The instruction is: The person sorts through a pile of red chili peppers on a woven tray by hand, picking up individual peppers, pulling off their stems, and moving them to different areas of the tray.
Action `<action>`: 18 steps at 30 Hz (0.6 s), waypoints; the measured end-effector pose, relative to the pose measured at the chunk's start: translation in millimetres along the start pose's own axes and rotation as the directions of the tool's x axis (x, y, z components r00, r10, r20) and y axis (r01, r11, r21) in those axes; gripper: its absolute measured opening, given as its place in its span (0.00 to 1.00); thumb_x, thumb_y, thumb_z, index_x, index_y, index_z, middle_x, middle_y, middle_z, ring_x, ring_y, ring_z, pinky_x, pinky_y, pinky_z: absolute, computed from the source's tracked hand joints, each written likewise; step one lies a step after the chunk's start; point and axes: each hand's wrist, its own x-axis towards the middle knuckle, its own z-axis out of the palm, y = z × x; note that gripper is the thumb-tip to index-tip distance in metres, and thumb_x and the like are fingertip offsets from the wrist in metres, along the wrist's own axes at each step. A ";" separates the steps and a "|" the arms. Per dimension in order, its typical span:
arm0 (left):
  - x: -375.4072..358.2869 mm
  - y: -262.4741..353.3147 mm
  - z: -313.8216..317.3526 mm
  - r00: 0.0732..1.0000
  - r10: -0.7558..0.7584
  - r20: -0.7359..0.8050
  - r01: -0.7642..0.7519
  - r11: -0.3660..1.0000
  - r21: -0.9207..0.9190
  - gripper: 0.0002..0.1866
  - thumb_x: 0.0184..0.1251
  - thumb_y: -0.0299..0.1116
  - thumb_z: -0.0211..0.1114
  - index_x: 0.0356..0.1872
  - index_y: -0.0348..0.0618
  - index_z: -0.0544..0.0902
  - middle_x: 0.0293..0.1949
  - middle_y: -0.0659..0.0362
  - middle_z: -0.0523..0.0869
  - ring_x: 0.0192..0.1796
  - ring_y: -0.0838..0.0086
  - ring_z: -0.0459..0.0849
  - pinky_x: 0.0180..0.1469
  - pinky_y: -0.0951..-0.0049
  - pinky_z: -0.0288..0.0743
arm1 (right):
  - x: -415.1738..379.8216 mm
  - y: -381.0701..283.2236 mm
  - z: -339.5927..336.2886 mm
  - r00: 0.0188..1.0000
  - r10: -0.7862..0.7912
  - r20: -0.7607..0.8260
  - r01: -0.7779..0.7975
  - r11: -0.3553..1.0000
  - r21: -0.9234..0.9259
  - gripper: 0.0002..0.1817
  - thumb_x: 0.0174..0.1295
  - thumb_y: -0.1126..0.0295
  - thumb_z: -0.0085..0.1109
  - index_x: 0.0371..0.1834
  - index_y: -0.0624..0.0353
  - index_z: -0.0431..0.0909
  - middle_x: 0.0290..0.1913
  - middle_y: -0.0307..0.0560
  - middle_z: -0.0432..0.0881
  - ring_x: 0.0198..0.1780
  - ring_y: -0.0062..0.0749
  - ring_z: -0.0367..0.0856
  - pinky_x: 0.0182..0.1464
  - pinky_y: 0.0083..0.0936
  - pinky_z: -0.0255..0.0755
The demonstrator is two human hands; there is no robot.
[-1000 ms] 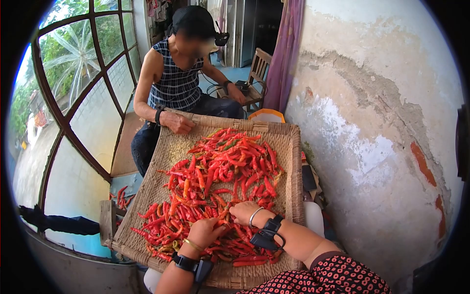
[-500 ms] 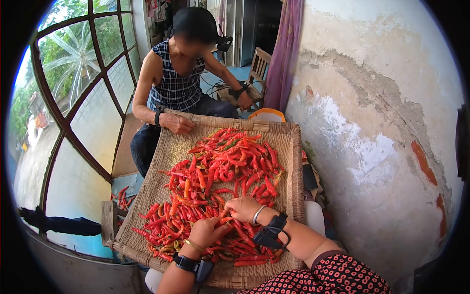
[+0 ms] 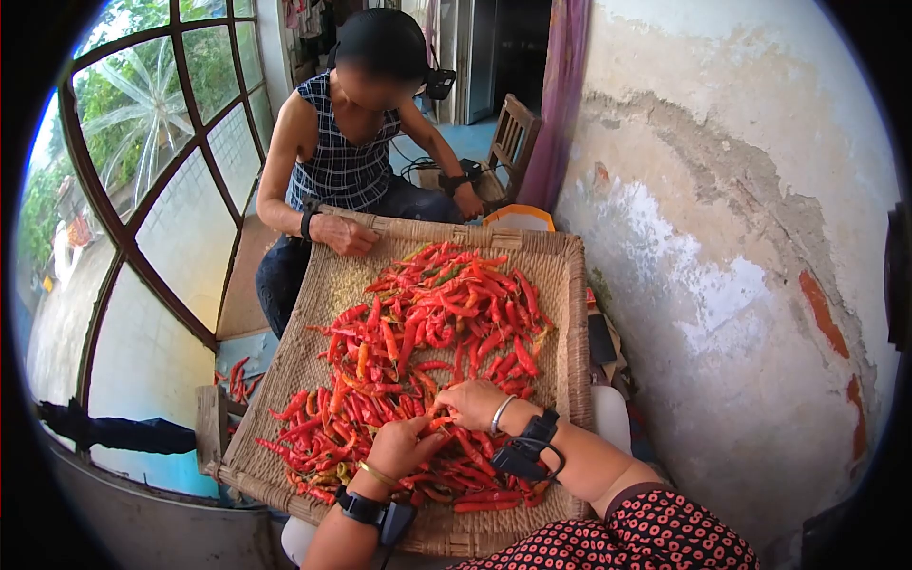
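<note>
A heap of red chili peppers [image 3: 432, 309], with a few orange and green ones among them, lies on a square woven tray [image 3: 271, 427]. Over the near part of the heap, my left hand [image 3: 403, 447] has its fingers closed on a red chili pepper [image 3: 440, 422]. My right hand [image 3: 472, 406] comes in from the right and pinches the same pepper at its upper end. The fingertips of both hands almost meet there and partly hide it. Pale seeds [image 3: 348, 285] are scattered over the tray's far left part.
Across the tray sits a person [image 3: 347, 152], one hand [image 3: 344, 235] on the tray's far edge, the other by a wooden chair [image 3: 514, 138]. A yellow-rimmed container [image 3: 519, 218] stands behind the tray. A rough wall [image 3: 703, 285] rises on the right, a framed window [image 3: 176, 171] on the left.
The wooden chair has shifted to the right, and the other person's hand beside it has moved slightly left and down. My own hands have hardly moved.
</note>
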 end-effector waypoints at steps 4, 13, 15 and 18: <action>0.4 -2.3 2.0 1.000 0.014 -0.002 -0.014 1.000 -0.015 0.12 0.51 0.35 0.65 0.34 0.39 0.79 0.18 0.50 0.77 0.22 0.62 0.79 0.25 0.69 0.70 | 0.6 0.8 1.6 1.000 0.010 0.006 -0.010 1.000 0.010 0.13 0.48 0.74 0.50 0.38 0.51 0.78 0.37 0.53 0.80 0.42 0.46 0.77 0.45 0.39 0.69; 0.9 -5.1 3.1 0.994 -0.037 -0.098 0.024 0.990 -0.139 0.10 0.51 0.33 0.65 0.31 0.38 0.78 0.18 0.51 0.77 0.22 0.66 0.79 0.25 0.70 0.70 | 8.1 13.8 12.5 0.989 -0.057 -0.136 0.055 0.998 -0.020 0.24 0.46 0.71 0.55 0.51 0.49 0.70 0.28 0.44 0.78 0.33 0.38 0.78 0.36 0.33 0.71; 0.9 -7.6 -0.4 0.977 -0.157 -0.143 0.106 0.944 -0.312 0.13 0.50 0.32 0.66 0.35 0.36 0.78 0.20 0.52 0.80 0.24 0.67 0.81 0.26 0.71 0.72 | 3.4 8.7 4.2 0.984 -0.048 -0.173 0.077 0.983 0.164 0.26 0.46 0.71 0.55 0.53 0.49 0.68 0.27 0.43 0.77 0.32 0.35 0.77 0.36 0.30 0.71; 4.5 -25.8 4.6 0.930 -0.216 -0.297 0.098 0.925 -0.367 0.20 0.49 0.30 0.66 0.44 0.34 0.75 0.27 0.51 0.81 0.32 0.63 0.82 0.34 0.70 0.74 | -2.8 -2.7 -11.8 0.970 -0.023 -0.243 0.136 0.879 0.458 0.28 0.47 0.76 0.55 0.56 0.55 0.66 0.26 0.41 0.76 0.29 0.25 0.75 0.38 0.20 0.69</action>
